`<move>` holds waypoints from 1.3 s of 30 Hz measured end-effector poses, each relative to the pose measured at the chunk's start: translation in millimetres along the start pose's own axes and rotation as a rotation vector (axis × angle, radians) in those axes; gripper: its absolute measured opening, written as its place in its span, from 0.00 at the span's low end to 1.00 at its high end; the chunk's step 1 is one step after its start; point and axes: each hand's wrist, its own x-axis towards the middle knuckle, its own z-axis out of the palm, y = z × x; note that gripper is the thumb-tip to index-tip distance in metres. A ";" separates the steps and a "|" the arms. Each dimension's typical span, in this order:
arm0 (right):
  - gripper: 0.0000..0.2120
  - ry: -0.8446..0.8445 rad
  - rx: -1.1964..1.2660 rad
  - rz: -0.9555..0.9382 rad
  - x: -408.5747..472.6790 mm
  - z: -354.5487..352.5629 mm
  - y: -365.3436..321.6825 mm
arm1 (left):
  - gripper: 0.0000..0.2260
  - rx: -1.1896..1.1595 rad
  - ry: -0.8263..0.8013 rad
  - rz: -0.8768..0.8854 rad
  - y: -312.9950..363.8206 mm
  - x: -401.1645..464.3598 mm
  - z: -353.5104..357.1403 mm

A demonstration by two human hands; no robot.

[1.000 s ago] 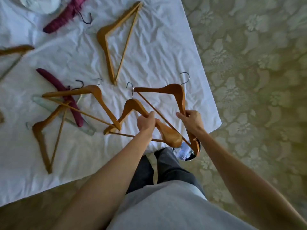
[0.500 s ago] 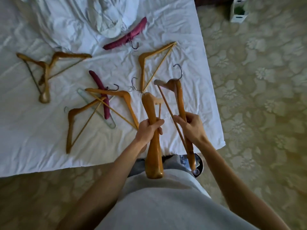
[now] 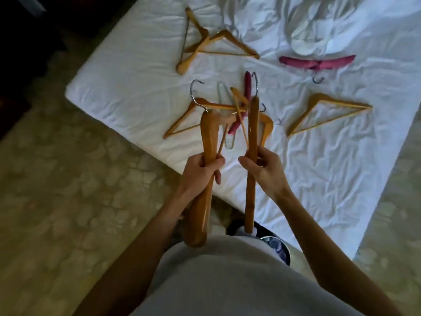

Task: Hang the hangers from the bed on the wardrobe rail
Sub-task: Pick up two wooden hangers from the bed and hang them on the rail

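My left hand (image 3: 200,170) grips a thick wooden hanger (image 3: 208,142) held edge-on, its metal hook pointing away from me. My right hand (image 3: 264,168) grips a second wooden hanger (image 3: 252,133), also edge-on, hook up toward the bed. Both hangers are lifted above the bed's near corner. On the white sheet (image 3: 136,71) lie several more hangers: two crossed wooden ones (image 3: 205,45) at the back, a wooden one (image 3: 328,112) at right, a padded magenta one (image 3: 316,62), and a pile (image 3: 227,110) partly hidden behind the held hangers. No wardrobe rail is in view.
Patterned greenish carpet (image 3: 68,190) surrounds the bed corner. A crumpled white bundle of bedding (image 3: 307,35) lies at the back of the bed. A dark round bin (image 3: 280,247) with something shiny inside stands by my feet. Darkness fills the far left.
Both hangers have been lifted off the sheet and turned edge-on in my hands. My view has swung left, so the bed now runs off to the right.
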 end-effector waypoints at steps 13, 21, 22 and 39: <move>0.06 -0.510 -0.218 -0.284 -5.5 350.3 -139.3 | 0.09 -0.385 0.449 -0.024 -122.5 -86.6 -324.4; 0.19 -0.718 -0.231 -0.361 -8.0 521.2 -210.1 | 0.08 -0.527 0.659 0.003 -172.4 -106.5 -467.0; 0.20 -0.742 -0.235 -0.364 -4.1 541.3 -216.3 | 0.08 -0.538 0.682 0.002 -177.3 -104.5 -484.5; 0.04 -1.052 -0.276 -0.449 150.4 961.2 -418.2 | 0.07 -0.587 0.958 0.003 -199.7 -5.6 -912.4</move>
